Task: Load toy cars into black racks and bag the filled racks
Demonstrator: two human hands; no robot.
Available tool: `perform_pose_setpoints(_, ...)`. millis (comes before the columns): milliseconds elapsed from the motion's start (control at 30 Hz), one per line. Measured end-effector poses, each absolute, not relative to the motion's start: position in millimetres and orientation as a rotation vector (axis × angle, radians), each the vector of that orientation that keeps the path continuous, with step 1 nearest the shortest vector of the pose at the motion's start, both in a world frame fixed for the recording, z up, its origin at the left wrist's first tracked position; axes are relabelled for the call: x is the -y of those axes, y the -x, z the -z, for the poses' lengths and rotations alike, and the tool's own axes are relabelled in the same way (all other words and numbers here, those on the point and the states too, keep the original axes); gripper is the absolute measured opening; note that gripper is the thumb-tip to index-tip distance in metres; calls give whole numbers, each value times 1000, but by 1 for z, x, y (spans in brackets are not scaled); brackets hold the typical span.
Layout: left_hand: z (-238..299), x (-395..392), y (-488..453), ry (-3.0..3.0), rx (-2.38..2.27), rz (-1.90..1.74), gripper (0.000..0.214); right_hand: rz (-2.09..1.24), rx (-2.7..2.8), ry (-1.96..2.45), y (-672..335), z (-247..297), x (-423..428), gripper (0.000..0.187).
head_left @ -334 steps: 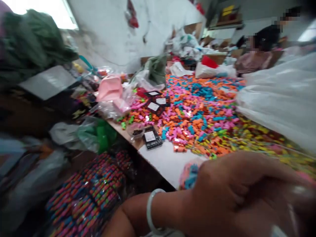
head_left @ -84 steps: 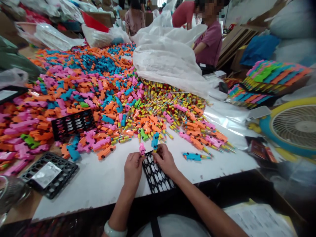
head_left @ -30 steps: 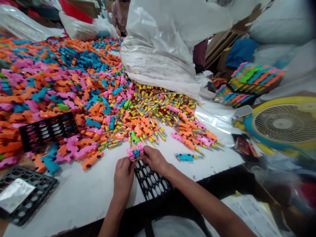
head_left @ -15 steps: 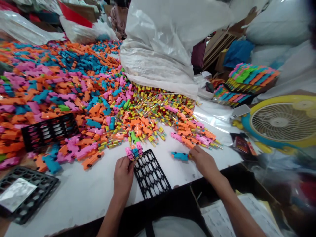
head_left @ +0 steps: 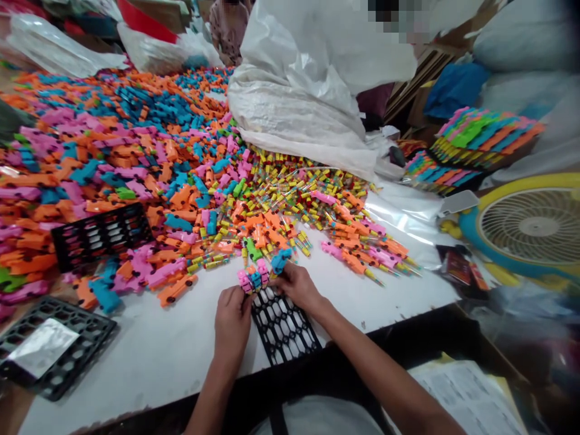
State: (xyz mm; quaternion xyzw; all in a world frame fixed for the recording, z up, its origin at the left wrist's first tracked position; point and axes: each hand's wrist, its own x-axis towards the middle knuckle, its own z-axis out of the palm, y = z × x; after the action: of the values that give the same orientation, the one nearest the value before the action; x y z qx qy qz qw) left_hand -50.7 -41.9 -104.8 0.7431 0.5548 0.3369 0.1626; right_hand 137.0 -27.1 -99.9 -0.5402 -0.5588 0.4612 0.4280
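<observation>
A black grid tray (head_left: pixel 290 326) lies on the white tabletop in front of me. Several pink and blue toy cars (head_left: pixel 256 279) stand in its far end. My left hand (head_left: pixel 233 314) is closed at the tray's far left corner, fingertips beside the nearest pink car. My right hand (head_left: pixel 299 289) pinches a blue toy car (head_left: pixel 281 260) over the far right corner, tilted and close to the standing cars. Its lower end is hidden by my fingers. Just beyond the tray lies a green toy car (head_left: pixel 251 249) among orange ones.
A large heap of toy cars (head_left: pixel 118 151) covers the left and back. Yellow-capped clear sticks (head_left: pixel 290 187) spill from a white sack (head_left: pixel 299 121). Another black tray (head_left: pixel 58 344) lies left. Filled trays (head_left: pixel 484 139), a phone (head_left: pixel 458 203) and a fan (head_left: pixel 539 226) stand right. A person (head_left: pixel 228 30) is behind.
My right hand has moved left with the blue toy car, from the bare table to the tray's far end. The left hand stays at the tray corner. The view has shifted slightly.
</observation>
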Motion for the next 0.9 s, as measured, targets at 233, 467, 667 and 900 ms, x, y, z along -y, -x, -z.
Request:
perform_pose_setpoints(233, 105, 39, 51, -2165, -1572, -1011, 17, -850, 1842, 1343, -133, 90, 23, 6)
perform_pose_setpoints(467, 104, 41, 51, -2134, -1582, -982, 20, -571, 1641, 1704, -190, 73, 59, 20)
perform_pose_setpoints(667, 108, 38, 52, -2094, -1579, -964, 20, -259, 1363, 2591, -293, 60, 108, 13)
perform_pose_setpoints(900, 107, 40, 52, -2107, -1583, -958, 17, -976, 1158, 1696, -211, 79, 69, 17)
